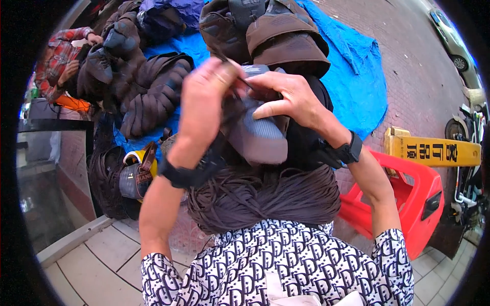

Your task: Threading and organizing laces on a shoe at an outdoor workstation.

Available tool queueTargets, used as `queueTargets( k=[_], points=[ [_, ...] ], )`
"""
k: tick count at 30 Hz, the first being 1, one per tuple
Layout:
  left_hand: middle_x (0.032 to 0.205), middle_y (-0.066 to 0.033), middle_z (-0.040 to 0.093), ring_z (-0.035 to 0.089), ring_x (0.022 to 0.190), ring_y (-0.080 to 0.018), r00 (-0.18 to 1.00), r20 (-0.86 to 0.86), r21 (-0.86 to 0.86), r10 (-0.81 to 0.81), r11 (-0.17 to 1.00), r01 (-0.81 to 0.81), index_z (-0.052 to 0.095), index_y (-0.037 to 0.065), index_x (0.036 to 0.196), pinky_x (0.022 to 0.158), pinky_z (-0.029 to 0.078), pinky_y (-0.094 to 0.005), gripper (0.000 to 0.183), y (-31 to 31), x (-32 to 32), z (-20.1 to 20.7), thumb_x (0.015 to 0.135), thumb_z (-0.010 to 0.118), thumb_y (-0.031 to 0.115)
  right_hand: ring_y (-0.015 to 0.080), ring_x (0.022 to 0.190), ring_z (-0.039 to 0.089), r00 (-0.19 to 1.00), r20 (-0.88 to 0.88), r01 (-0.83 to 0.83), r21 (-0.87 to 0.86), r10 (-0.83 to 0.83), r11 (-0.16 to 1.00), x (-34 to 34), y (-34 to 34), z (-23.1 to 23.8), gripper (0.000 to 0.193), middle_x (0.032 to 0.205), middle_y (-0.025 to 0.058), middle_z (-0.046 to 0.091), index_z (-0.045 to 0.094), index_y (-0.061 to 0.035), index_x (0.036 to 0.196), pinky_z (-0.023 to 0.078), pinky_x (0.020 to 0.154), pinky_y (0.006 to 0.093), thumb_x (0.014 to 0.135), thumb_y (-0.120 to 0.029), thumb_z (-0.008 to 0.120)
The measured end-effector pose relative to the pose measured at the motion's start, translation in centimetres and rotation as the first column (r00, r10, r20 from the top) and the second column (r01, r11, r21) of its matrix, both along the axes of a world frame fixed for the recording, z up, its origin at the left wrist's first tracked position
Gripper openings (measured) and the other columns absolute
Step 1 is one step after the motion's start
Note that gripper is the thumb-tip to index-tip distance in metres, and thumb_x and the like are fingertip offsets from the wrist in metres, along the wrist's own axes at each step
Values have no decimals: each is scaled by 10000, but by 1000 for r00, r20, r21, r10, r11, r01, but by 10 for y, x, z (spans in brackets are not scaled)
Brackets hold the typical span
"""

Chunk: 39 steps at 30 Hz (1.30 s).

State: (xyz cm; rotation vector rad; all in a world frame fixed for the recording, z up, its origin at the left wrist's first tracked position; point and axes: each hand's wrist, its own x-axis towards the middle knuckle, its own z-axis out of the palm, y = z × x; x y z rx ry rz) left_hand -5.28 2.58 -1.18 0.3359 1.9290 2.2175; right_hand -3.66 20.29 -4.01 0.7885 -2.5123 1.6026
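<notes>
A dark brown shoe upper [255,145] with a grey-blue striped lining is in front of me, above my lap. My right hand [288,97] grips its upper part, thumb on the near side and fingers bent over the far side. My left hand [209,94], smeared by motion, is closed at the upper's far left. A thin dark shoelace [248,84] stretches from its fingertips toward my right hand. Across my lap lies a thick bundle of dark brown shoelaces [265,199].
Stacked brown shoe uppers [286,43] stand ahead on a blue tarp [357,76]. More uppers [158,94] pile up at left, near a person in a plaid shirt [53,61]. A red plastic stool [403,199] and yellow sign board [434,148] are right; a glass panel [56,173] stands left.
</notes>
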Motion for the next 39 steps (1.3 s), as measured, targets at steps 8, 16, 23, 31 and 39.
queueTargets(
  k=[8,16,23,31,39],
  points=[
    [922,-73,584,571,841,-152,956,-211,-147,-205,973,176,537,4,1024,730,457,-273,222,-79,-92,89,903,464,175,146,978,520,826,492,-80,-379,274,922,-2,6,-3,541,1024,71,587,524,-38,1175,407,854,277,675,-162,689],
    [798,-68,602,579,746,-142,804,-447,-128,-393,917,378,568,16,908,689,467,-245,214,8,-66,147,902,463,201,236,1035,536,857,209,-209,-694,470,689,-41,-22,56,594,1128,146,544,420,16,1238,380,929,327,712,-169,624],
    [812,-72,604,587,757,-155,762,-512,-289,-397,915,283,572,11,929,720,471,-268,219,9,-83,184,897,477,206,227,871,609,776,235,-267,-719,586,642,-52,-40,66,502,995,152,606,474,31,1185,467,816,305,748,-177,611],
    [857,-50,609,579,830,-133,930,-236,-222,-281,947,231,571,23,963,763,440,-250,248,-12,-112,151,887,490,245,165,900,570,875,331,-34,-686,353,727,-57,-5,49,484,1006,72,605,528,-1,1142,414,865,288,680,-80,644],
    [880,-28,624,557,850,-106,888,-339,-288,-312,933,217,636,43,895,782,401,-249,230,2,-101,158,865,529,244,209,758,618,796,229,-78,-879,560,470,-73,-23,101,271,860,165,621,560,108,984,495,705,280,824,-107,523]
  ],
)
